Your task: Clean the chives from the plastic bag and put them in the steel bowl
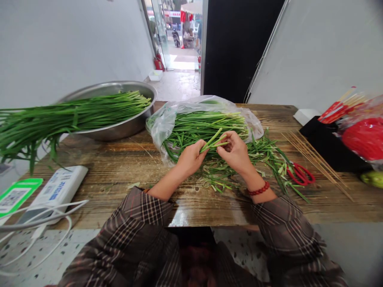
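Note:
My left hand (191,157) is closed around a few garlic chives (213,141), with their pale stalk ends poking out to the right. At those ends, the fingers of my right hand (236,153) are pinched together on the stalks. Just behind both hands, a thick pile of garlic chives (206,123) lies in an open clear plastic bag (161,119). Loose trimmings (221,177) are scattered on the wooden table (119,159) beneath my hands and to the right. Red-handled scissors (301,174) lie among the scraps, their blades partly covered.
At the back left, a metal basin (119,131) holds a large bundle of chives hanging over its side. A white device (64,187) with cables sits front left. Thin wooden sticks (320,159) and a black box (332,139) are on the right. A doorway opens beyond the table.

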The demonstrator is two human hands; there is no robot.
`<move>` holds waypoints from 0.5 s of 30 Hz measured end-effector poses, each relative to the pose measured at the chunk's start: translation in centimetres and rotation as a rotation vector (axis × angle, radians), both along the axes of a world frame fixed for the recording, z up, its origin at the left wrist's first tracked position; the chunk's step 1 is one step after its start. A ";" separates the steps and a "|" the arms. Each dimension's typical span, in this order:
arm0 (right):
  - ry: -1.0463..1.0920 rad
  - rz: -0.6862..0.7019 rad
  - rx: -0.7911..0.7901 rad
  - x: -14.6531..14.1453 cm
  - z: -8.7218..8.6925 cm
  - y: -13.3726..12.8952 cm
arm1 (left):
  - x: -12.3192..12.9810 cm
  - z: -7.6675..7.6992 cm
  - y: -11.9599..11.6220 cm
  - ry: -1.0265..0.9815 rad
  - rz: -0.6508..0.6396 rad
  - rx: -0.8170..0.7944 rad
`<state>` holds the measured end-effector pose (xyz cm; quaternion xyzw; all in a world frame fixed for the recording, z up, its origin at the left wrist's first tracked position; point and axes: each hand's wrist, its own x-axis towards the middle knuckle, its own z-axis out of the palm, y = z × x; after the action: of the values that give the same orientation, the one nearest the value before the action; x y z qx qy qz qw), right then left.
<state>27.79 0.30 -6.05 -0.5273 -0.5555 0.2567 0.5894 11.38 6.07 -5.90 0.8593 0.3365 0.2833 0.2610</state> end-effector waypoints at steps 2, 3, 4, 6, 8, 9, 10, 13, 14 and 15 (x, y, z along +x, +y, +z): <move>-0.067 -0.049 0.018 -0.2 0.0 0.0 | 0.1 -0.1 -0.1 0.007 -0.004 0.005; -0.113 -0.075 0.030 -0.3 0.0 -0.1 | 0.1 -0.2 -0.1 0.011 -0.005 0.009; -0.163 -0.101 0.044 -0.4 0.0 -0.1 | 0.2 -0.2 -0.1 0.018 -0.004 0.013; -0.259 -0.143 0.076 -0.4 0.1 -0.3 | 0.2 -0.2 -0.1 0.035 0.000 0.024; -0.336 -0.173 0.106 -0.5 0.2 -0.5 | 0.3 -0.2 -0.1 0.047 0.006 0.035; -0.370 -0.187 0.117 -0.6 0.2 -0.6 | 0.3 -0.2 -0.1 0.050 0.005 0.039; -0.405 -0.204 0.127 -0.6 0.2 -0.6 | 0.3 -0.2 -0.1 0.053 0.003 0.041; -0.513 -0.252 0.159 -0.8 0.1 -0.7 | 0.4 -0.1 0.0 0.055 -0.006 0.044; -0.547 -0.261 0.169 -0.8 0.1 -0.6 | 0.4 -0.1 0.0 0.054 -0.008 0.044; -0.579 -0.267 0.176 -0.6 0.0 -0.6 | 0.4 0.0 0.0 0.052 -0.011 0.044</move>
<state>27.17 -0.26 -6.04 -0.5936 -0.6462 -0.0323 0.4786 11.79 6.05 -5.93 0.8737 0.3322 0.2669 0.2346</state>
